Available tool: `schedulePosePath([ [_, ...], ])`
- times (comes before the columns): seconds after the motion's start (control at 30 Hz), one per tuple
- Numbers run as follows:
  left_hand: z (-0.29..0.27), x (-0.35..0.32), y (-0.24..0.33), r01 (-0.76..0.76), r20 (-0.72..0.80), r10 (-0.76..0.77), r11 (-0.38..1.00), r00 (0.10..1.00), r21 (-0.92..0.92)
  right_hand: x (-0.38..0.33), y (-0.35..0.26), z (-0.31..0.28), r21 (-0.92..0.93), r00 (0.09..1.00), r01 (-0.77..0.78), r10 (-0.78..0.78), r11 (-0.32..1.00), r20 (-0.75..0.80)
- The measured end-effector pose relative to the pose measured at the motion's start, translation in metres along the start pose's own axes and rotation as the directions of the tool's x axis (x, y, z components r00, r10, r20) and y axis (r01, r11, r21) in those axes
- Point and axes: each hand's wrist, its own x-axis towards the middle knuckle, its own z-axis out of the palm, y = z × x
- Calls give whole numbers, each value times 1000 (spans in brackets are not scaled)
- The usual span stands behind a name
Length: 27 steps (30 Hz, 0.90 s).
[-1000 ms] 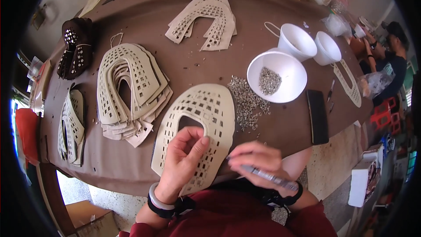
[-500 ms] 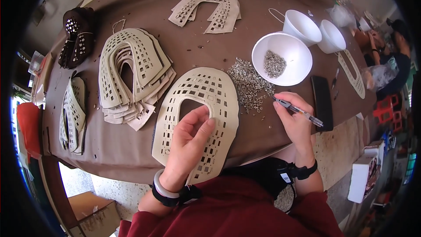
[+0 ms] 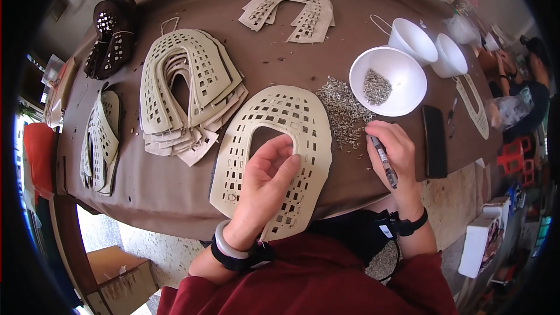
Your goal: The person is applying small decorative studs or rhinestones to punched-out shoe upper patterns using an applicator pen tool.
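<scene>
Reaching out from the body to the loose pile of small metal studs [image 3: 343,111], the right hand [image 3: 395,154] grips a pen-like tool [image 3: 384,160] while the left hand [image 3: 265,184] stays pressed flat, fingers loosely curled, on the perforated beige shoe upper [image 3: 274,134] at the brown table's [image 3: 175,189] near edge

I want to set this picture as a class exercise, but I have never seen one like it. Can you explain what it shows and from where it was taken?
It is one view from a wide camera on a person's head, looking down, so straight edges bend. The left hand presses on a beige horseshoe-shaped perforated cut-out lying on the brown table. The right hand holds a thin silver pen-like tool in its grip, beside a loose pile of small silvery metal bits. Nearby: a white bowl holding more bits, a stack of similar beige cut-outs and a flat black slab.
</scene>
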Motion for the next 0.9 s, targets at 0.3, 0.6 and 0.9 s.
schedulePosePath([
  [0.3, 2, -2, 2, -24, 49, 24, 1000, 999, -8, 2, -12, -7, 573, 891, -429, 431, 699, 142],
  [0.6, 8, -2, 6, 6, 61, -11, 996, 998, 84, 18, -57, 11, 787, 907, -422, 215, 450, 363],
  [0.9, 9, -6, 2, -52, 134, 60, 997, 989, -60, 12, -65, 24, 735, 924, -382, 218, 560, 314],
])
